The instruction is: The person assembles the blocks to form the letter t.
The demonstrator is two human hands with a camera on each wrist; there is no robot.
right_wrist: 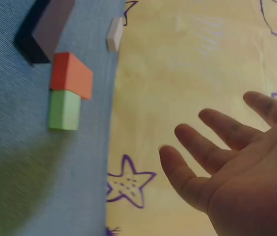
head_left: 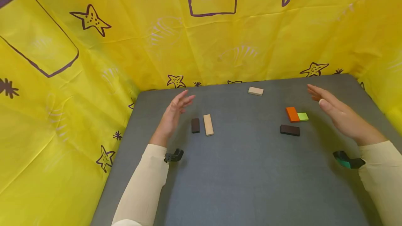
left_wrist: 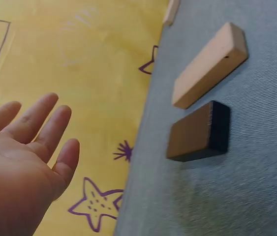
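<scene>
My left hand (head_left: 172, 116) hovers over the table's left side, fingers loosely extended and holding nothing. Just to its right lie a short dark brown block (head_left: 195, 125) and a longer pale wooden block (head_left: 208, 125), side by side with a gap between them. On the other side, my right hand (head_left: 340, 114) is raised, palm turned inward, fingers relaxed and nothing in them. Left of it an orange block (head_left: 292, 114) lies against a small lime green block (head_left: 303, 117). Nearer to me than these is a dark brown block (head_left: 290, 130).
Another pale wooden block (head_left: 255, 91) lies near the far edge of the grey cloth-covered table (head_left: 232, 177). A yellow curtain (head_left: 132, 55) printed with starfish hangs behind the table and along its sides. Each wrist wears a dark strap mount.
</scene>
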